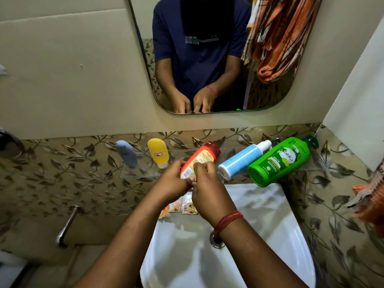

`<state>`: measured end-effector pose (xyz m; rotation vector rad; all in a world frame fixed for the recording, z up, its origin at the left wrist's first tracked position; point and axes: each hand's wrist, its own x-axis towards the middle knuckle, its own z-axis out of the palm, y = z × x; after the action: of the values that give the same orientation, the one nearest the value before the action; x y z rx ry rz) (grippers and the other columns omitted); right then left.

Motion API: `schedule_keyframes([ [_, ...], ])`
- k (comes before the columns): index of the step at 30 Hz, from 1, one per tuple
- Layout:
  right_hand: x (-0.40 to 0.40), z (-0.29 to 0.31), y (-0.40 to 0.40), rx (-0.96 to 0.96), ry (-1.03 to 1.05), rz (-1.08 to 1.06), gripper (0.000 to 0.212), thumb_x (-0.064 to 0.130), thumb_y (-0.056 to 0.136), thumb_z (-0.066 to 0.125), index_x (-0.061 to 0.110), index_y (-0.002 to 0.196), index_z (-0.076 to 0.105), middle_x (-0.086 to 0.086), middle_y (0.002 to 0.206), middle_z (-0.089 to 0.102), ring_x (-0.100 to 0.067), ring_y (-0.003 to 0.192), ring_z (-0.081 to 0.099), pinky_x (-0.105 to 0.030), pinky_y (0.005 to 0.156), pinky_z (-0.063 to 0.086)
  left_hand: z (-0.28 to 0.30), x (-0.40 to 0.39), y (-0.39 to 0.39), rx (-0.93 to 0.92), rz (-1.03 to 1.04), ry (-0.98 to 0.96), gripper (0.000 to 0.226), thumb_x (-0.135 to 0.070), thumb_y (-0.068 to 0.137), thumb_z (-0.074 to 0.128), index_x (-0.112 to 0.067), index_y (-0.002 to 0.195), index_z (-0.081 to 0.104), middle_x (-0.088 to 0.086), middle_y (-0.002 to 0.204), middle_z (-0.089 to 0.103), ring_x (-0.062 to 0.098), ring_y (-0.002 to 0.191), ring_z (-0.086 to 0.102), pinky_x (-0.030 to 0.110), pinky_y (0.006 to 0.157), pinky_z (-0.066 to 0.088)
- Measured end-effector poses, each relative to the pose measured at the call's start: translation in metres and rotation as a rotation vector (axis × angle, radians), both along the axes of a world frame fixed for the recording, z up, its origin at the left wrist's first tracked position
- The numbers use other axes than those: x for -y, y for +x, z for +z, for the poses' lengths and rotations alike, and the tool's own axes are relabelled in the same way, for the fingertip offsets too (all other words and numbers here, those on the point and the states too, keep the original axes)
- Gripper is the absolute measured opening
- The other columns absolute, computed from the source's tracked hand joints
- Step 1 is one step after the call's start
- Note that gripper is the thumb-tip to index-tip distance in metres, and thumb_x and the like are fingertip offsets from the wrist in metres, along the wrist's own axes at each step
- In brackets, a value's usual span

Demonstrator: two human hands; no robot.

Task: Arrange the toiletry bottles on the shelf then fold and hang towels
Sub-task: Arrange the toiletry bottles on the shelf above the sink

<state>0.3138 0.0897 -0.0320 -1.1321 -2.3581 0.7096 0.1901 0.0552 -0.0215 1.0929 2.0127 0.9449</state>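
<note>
Glass shelf (143, 173): mounted on the leaf-patterned wall above a white sink (259, 204), below a mirror (207, 59). Five bottles on it, listed left to right.

Grey tube (126, 154): stands apart at the left.

Yellow tube (158, 152): just beside the grey one, white cap at the near end, small label facing the camera.

Red bottle (200, 160): long axis tilted, dark red cap pointing up and right toward the wall, base toward the person. Held at its base end by both hands. Left hand (173, 182): fingers curled round the bottle's left edge. Right hand (207, 183): fingertips pinching the bottle's near right side; red thread round the wrist.

Blue bottle (242, 161): white cap pointing up and right, white base nearest the camera, leaning the same way as the red one.

Green bottle (279, 162): largest, rightmost, dark green pump top pointing up and right into the corner; touching the blue bottle.

Orange striped towel (369, 204): at the right edge, partly out of view.

Small printed sachets (180, 206): on the sink rim under the hands.
</note>
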Motion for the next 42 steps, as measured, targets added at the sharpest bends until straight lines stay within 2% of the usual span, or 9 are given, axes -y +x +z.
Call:
schedule_keyframes([
  [7,0.016,0.000,-0.014,-0.474,-0.249,-0.183,0.052,-0.005,0.090,0.052,0.012,0.139,0.042,-0.006,0.139,0.043,-0.021,0.116,0.061,-0.039,0.094,0.056,-0.011,0.027,-0.008,0.278,0.073,0.233,0.036,-0.006,0.099,0.058,-0.023,0.130,0.048,-0.001,0.112,0.065,0.009,0.080,0.069,0.025,0.063,0.057],
  [12,0.012,0.005,-0.031,-0.701,-0.409,-0.300,0.053,-0.009,0.091,0.053,0.016,0.137,0.041,-0.002,0.126,0.057,-0.003,0.101,0.064,-0.009,0.074,0.054,-0.008,0.021,-0.015,0.330,0.060,0.317,0.039,-0.003,0.098,0.057,-0.028,0.127,0.049,-0.007,0.115,0.063,0.017,0.097,0.067,0.023,0.059,0.057],
  [15,0.010,0.008,-0.033,-0.805,-0.452,-0.335,0.049,-0.013,0.090,0.055,0.015,0.130,0.048,0.009,0.108,0.064,0.009,0.090,0.065,-0.011,0.076,0.055,-0.009,0.017,-0.012,0.317,0.057,0.376,0.043,0.000,0.095,0.059,-0.030,0.125,0.052,-0.005,0.114,0.066,0.016,0.096,0.068,0.039,0.069,0.064],
  [18,0.007,0.013,-0.028,-0.847,-0.457,-0.333,0.054,-0.015,0.087,0.058,0.013,0.132,0.048,0.001,0.113,0.066,-0.002,0.100,0.068,-0.023,0.087,0.058,-0.006,0.016,-0.004,0.265,-0.001,0.414,0.043,-0.005,0.097,0.062,-0.027,0.132,0.054,-0.008,0.114,0.069,0.013,0.100,0.069,0.045,0.083,0.062],
  [23,-0.004,0.030,-0.016,-0.774,-0.345,-0.317,0.056,-0.014,0.081,0.065,0.018,0.125,0.052,-0.006,0.114,0.067,-0.016,0.104,0.068,-0.033,0.093,0.057,0.010,0.006,0.004,0.089,-0.054,0.450,0.037,-0.012,0.098,0.061,-0.040,0.122,0.057,-0.022,0.102,0.069,-0.005,0.095,0.066,0.029,0.086,0.058],
  [29,-0.027,0.050,-0.011,-0.579,-0.131,-0.244,0.046,-0.006,0.081,0.066,0.022,0.117,0.058,-0.004,0.116,0.066,-0.016,0.105,0.065,-0.028,0.091,0.053,0.020,-0.014,0.009,-0.014,0.030,0.464,0.040,-0.002,0.097,0.058,-0.028,0.128,0.061,-0.027,0.091,0.063,-0.028,0.078,0.057,-0.005,0.060,0.041],
  [33,-0.037,0.056,-0.016,-0.466,-0.080,-0.211,0.041,-0.008,0.082,0.060,0.013,0.118,0.059,-0.008,0.117,0.064,-0.023,0.107,0.062,-0.039,0.094,0.053,0.016,-0.024,0.004,-0.095,0.098,0.415,0.037,-0.003,0.095,0.060,-0.031,0.120,0.065,-0.023,0.092,0.065,-0.008,0.084,0.062,0.005,0.062,0.043],
  [38,-0.048,0.057,-0.023,-0.373,-0.071,-0.159,0.038,-0.003,0.088,0.060,0.014,0.122,0.057,-0.006,0.122,0.062,-0.021,0.112,0.060,-0.029,0.090,0.048,0.010,-0.035,-0.003,-0.086,0.132,0.366,0.034,-0.001,0.094,0.060,-0.027,0.116,0.066,-0.006,0.104,0.073,0.013,0.098,0.067,0.030,0.082,0.054],
  [42,-0.054,0.053,-0.025,-0.349,-0.106,-0.155,0.034,0.001,0.092,0.061,0.015,0.122,0.057,-0.004,0.125,0.061,-0.020,0.115,0.060,-0.028,0.092,0.048,0.007,-0.039,-0.005,-0.045,0.138,0.343,0.034,-0.005,0.095,0.063,-0.023,0.124,0.064,-0.004,0.112,0.072,0.015,0.105,0.065,0.030,0.087,0.050],
])
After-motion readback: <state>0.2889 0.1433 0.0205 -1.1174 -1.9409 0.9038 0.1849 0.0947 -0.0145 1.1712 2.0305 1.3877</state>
